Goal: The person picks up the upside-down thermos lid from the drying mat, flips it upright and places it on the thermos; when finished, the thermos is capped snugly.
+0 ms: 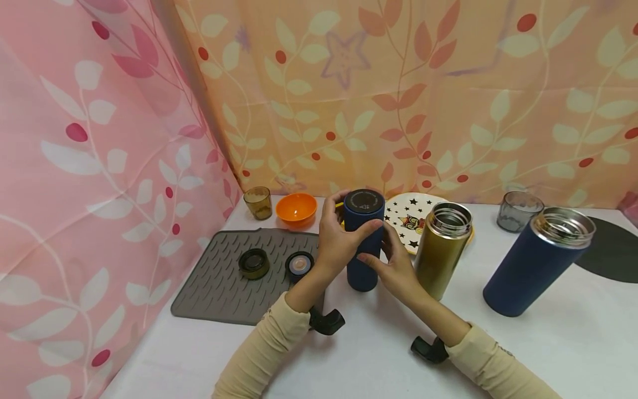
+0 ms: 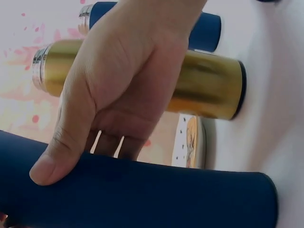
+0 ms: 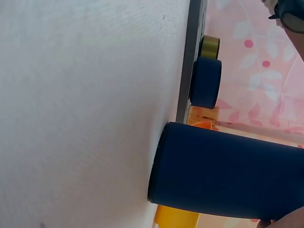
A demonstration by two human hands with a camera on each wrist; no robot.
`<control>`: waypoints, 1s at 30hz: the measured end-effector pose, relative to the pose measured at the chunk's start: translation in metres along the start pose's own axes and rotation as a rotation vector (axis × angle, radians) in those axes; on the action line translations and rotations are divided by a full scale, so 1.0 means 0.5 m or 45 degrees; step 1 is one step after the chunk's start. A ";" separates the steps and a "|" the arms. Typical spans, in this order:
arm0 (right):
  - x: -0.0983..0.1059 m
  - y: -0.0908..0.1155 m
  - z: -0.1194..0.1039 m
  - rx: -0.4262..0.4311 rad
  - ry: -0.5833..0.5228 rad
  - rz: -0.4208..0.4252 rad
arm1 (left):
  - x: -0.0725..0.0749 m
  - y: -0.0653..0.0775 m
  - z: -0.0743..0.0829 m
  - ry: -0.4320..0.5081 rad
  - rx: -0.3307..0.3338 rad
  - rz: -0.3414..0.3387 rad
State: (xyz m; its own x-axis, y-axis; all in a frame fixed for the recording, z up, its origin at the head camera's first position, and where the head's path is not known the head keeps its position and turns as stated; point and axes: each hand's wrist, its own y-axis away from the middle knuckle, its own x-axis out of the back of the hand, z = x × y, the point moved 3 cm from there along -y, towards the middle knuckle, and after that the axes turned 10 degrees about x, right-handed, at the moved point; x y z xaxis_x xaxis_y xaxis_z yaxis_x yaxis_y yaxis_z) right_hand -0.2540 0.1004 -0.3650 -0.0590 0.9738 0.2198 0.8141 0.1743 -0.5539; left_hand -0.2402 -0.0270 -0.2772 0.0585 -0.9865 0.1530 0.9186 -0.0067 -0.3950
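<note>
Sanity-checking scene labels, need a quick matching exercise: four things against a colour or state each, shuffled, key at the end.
1. bowl
2. mat
3. slim bottle
4. gold bottle

A. held by the left hand and right hand
B. standing with its mouth open
C. orange
D. gray

Pairs: 1-C, 2-D, 3-A, 4-B

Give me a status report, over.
Left hand and right hand gripping dark-blue cylindrical bottle. Bottle near vertical, black round end up. Open-mouthed gold metallic bottle close by right hand, might obstruct.
</note>
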 end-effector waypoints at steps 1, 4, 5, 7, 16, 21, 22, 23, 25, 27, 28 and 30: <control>0.000 0.000 0.001 0.000 -0.001 0.000 | -0.001 0.003 0.009 -0.015 0.019 0.004; -0.001 0.000 0.001 0.010 -0.003 0.004 | -0.002 0.003 0.009 -0.029 0.027 0.006; -0.001 0.000 0.001 0.014 -0.004 0.007 | -0.001 0.003 0.006 -0.013 0.018 -0.004; -0.001 -0.001 0.000 0.017 -0.004 0.011 | 0.003 0.000 -0.005 0.025 0.003 -0.033; -0.002 -0.001 -0.001 -0.004 0.018 0.003 | 0.006 -0.018 -0.061 0.082 -0.064 -0.123; -0.001 0.000 0.000 -0.012 0.027 -0.006 | -0.001 -0.024 -0.056 0.012 -0.040 -0.015; -0.002 0.000 0.000 -0.007 0.027 -0.009 | -0.002 -0.024 -0.054 0.008 -0.033 -0.005; -0.002 0.000 -0.001 0.002 0.024 -0.005 | -0.003 -0.024 -0.053 0.010 -0.029 -0.001; -0.003 -0.001 -0.001 0.018 0.014 0.005 | -0.002 -0.021 -0.048 0.014 -0.025 -0.008; -0.003 -0.001 -0.001 0.023 0.007 0.012 | 0.002 -0.014 -0.035 0.017 -0.043 -0.023; -0.003 -0.001 -0.002 0.024 0.003 0.012 | 0.004 -0.011 -0.030 0.017 -0.053 -0.032; -0.004 -0.002 -0.001 0.011 0.000 0.010 | 0.008 -0.006 -0.023 0.016 -0.065 -0.058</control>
State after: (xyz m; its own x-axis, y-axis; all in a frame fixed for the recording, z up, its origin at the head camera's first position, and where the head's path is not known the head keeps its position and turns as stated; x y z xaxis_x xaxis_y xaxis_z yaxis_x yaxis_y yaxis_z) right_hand -0.2542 0.0984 -0.3645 -0.0523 0.9752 0.2153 0.8097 0.1676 -0.5624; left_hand -0.2472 -0.0330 -0.2860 0.0123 -0.9869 0.1607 0.8990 -0.0594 -0.4340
